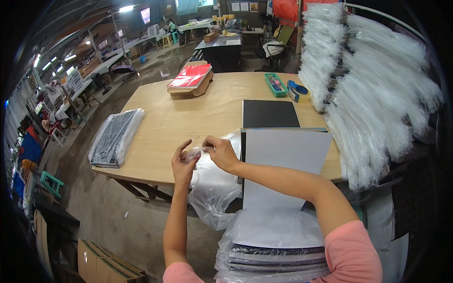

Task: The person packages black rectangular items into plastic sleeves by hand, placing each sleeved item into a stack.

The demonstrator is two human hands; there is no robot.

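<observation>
Both my hands pinch the edge of a clear plastic bag (pixel 212 181) over the near edge of the table. My left hand (pixel 183 162) has its thumb and fingers closed on the film, other fingers raised. Just to its right, my right hand (pixel 222 153) grips the same edge. The bag hangs limp below them, its lower part past the table edge. Beside my right forearm stands a tall stack of white sheets (pixel 283 155) with dark layers at its left side. Behind that lies a black board (pixel 270 113).
At the table's left lies a plastic-wrapped dark pack (pixel 117 137). Farther back are a red packet on cardboard (pixel 191 76), a green basket (pixel 275 85) and a blue tape dispenser (pixel 297 91). Piled clear plastic bags (pixel 377 94) rise at right. Wrapped stacks (pixel 278 259) stand closest to me.
</observation>
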